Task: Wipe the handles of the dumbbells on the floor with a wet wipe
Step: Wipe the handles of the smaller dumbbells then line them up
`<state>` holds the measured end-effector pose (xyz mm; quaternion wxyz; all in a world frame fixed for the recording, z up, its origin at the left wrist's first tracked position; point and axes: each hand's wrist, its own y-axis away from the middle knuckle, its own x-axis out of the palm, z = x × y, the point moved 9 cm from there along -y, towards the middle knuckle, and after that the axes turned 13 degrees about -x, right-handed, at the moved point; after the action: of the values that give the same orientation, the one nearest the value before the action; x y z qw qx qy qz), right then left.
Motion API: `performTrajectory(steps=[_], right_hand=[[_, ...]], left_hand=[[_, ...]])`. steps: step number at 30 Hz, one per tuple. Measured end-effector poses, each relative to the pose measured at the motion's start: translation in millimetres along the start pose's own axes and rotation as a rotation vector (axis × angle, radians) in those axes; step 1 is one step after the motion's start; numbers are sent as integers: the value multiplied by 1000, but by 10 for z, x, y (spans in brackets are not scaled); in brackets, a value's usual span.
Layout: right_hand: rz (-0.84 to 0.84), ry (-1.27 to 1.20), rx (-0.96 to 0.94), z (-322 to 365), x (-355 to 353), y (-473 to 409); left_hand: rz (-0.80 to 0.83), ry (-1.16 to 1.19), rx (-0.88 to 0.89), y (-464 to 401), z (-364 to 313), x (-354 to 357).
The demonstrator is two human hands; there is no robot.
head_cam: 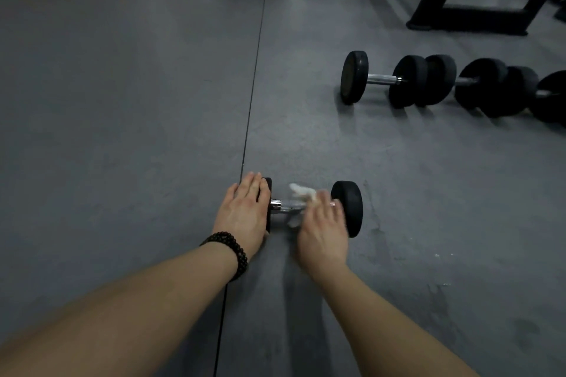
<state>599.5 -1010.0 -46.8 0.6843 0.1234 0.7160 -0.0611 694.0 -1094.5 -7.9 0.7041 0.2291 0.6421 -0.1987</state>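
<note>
Chrome handle [286, 204] of a dumbbell [347, 208] on the grey floor [122, 101]: left hand [245, 211] lies flat and open on one weight, steadying it, while right hand [321, 229] grips a white wipe [301, 190] around the handle.

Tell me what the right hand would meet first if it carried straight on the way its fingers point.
Probably the near black dumbbell's right round weight head. The right hand, blurred and holding the white wet wipe on the chrome handle, points up and rightward; depth is unclear.
</note>
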Motion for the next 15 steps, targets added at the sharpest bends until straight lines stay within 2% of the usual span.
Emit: performTrajectory(steps=[4, 8, 13, 15], right_hand=[[68, 61, 114, -217, -108, 111], [63, -34, -76, 302, -54, -27], [55, 61, 54, -241, -36, 182], [81, 65, 64, -221, -71, 192]], left_hand=[[5, -10, -6, -21, -3, -7], [10, 4, -19, -27, -18, -23], [40, -8, -4, -7, 14, -7], [44, -7, 0, -10, 9, -1]])
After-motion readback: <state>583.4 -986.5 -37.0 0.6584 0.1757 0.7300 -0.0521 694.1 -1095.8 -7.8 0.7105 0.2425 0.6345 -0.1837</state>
